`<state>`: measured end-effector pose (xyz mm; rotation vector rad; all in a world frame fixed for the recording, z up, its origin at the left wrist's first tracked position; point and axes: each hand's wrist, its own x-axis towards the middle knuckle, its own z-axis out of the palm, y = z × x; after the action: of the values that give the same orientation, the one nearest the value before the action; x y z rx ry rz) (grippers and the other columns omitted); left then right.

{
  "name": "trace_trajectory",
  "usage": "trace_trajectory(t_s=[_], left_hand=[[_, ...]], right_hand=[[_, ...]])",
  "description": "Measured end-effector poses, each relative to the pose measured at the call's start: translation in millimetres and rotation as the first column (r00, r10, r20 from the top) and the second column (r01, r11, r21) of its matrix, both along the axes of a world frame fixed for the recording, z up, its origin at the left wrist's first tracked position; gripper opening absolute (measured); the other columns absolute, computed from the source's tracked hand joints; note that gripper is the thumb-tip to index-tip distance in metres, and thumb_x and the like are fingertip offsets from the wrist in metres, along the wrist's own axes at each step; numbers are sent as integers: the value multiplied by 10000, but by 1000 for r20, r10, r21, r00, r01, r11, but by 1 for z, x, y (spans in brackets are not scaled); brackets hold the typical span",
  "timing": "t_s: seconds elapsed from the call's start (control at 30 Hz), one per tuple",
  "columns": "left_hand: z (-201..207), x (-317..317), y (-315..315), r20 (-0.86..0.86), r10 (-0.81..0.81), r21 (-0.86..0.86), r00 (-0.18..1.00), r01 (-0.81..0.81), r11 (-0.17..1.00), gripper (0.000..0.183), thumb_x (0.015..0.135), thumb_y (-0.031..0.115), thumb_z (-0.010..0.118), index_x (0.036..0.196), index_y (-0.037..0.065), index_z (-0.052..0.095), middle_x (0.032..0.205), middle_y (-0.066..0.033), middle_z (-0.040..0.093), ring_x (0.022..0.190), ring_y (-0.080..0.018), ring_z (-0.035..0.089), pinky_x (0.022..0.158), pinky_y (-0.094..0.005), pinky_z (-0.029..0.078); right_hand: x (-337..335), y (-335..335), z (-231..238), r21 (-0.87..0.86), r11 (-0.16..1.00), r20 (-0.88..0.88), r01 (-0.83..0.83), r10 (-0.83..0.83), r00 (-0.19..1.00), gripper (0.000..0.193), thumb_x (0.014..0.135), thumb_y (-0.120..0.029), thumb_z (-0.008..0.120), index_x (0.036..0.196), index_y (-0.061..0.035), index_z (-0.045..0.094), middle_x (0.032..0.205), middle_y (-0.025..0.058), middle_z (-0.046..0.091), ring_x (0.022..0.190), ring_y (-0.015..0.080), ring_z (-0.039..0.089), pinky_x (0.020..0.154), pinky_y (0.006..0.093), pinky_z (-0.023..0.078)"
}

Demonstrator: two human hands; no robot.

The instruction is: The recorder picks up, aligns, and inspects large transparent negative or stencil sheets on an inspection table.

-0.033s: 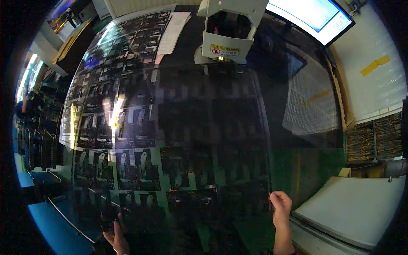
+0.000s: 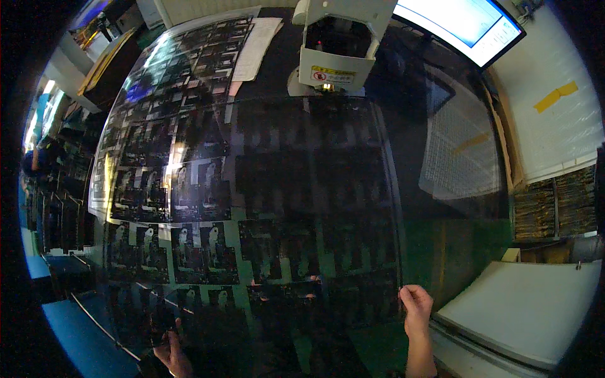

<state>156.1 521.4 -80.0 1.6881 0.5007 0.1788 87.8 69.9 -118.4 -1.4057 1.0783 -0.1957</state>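
A large see-through film sheet [image 2: 277, 252] printed with dark, repeated circuit-like patterns stretches across the middle, tilting down toward me. At its lower right edge, my right hand [image 2: 416, 312] pinches the rim between thumb and bent fingers. My left hand [image 2: 172, 356] is closed at the sheet's lower left part, thumb upward; its fingertips are dark and partly hidden. Beyond and to the left, another shiny patterned film [image 2: 183, 82] lies on the dark table, partly under the held one. Above the far edge of the held sheet stands a pale machine head [image 2: 337, 66] with a small light.
A lit monitor [image 2: 466, 28] stands at the far right. Below it lies a translucent dotted sheet [image 2: 463, 151]. White panels [image 2: 523, 309] and a rack of dark boards [image 2: 554, 205] line the right side. Papers [image 2: 257, 50] lie beside the far film; blue surfaces [image 2: 88, 340] sit lower left.
The held film's lower left part has shifted very slightly, and the bright glare on its left half has shrunk. Both hands stay in nearly the same place, still closed.
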Motion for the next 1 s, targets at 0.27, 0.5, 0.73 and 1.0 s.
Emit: trace_trajectory(t_s=[0.27, 0.5, 0.73, 1.0], left_hand=[[-9, -1, 12, 97, 120, 19, 988, -122, 992, 364, 811, -11, 500, 1162, -59, 414, 1205, -194, 434, 1023, -296, 480, 929, -371, 387], [-10, 22, 23, 41, -25, -99, 999, 29, 995, 377, 869, 63, 435, 1235, 6, 368, 1189, -143, 425, 1091, -282, 433, 872, -341, 414], [-26, 41, 24, 137, 22, -10, 990, -21, 1000, 312, 859, 57, 478, 1167, 23, 447, 970, -92, 571, 926, -228, 572, 744, -298, 499], [-20, 52, 12, 148, -81, -33, 986, 87, 996, 335, 848, 66, 508, 1174, 36, 439, 1020, -80, 555, 941, -215, 563, 761, -281, 470]], right_hand=[[-6, -2, -6, 51, 999, 9, -16, 16, 1000, 115, 766, -99, 624, 823, -6, 588, 755, 21, 583, 667, 78, 521, 614, 205, 419], [0, -1, 1, 13, 999, 3, -51, 51, 999, 49, 790, -93, 594, 794, -46, 579, 716, -11, 568, 621, 38, 488, 523, 170, 350], [10, 3, 4, -1, 1000, 60, -25, 25, 998, 42, 796, -77, 582, 805, -37, 574, 720, -11, 567, 610, 35, 471, 527, 168, 327], [10, 3, 3, 1, 1000, 54, -14, 14, 998, 51, 796, -78, 582, 811, -30, 576, 728, -4, 575, 609, 35, 471, 529, 165, 324]])
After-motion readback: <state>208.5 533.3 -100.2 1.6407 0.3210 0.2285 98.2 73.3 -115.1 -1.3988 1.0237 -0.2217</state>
